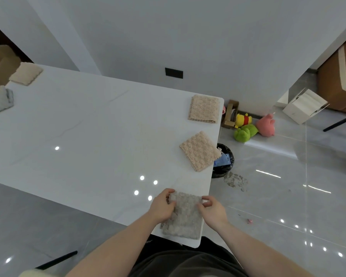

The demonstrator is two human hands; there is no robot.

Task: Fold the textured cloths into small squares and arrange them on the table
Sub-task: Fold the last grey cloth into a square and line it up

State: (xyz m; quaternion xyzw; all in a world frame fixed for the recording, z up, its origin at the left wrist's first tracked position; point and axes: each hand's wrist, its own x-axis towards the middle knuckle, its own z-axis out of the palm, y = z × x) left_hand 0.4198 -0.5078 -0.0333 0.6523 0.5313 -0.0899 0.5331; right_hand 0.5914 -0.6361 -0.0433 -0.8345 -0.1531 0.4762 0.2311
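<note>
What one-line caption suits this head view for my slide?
Both hands, left and right, pinch a grey textured cloth at the white table edge, two folded beige cloths beyond.

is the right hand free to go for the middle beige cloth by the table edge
Probably not yet: the right hand pinches the grey cloth, as does the left hand. The path to the beige cloth looks clear.

Grey-beige nubby cloth, white table

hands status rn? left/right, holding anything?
Left hand: pinching the far left corner of the grey textured cloth.
Right hand: fingers curled at its right edge; a firm pinch cannot be told.
</note>
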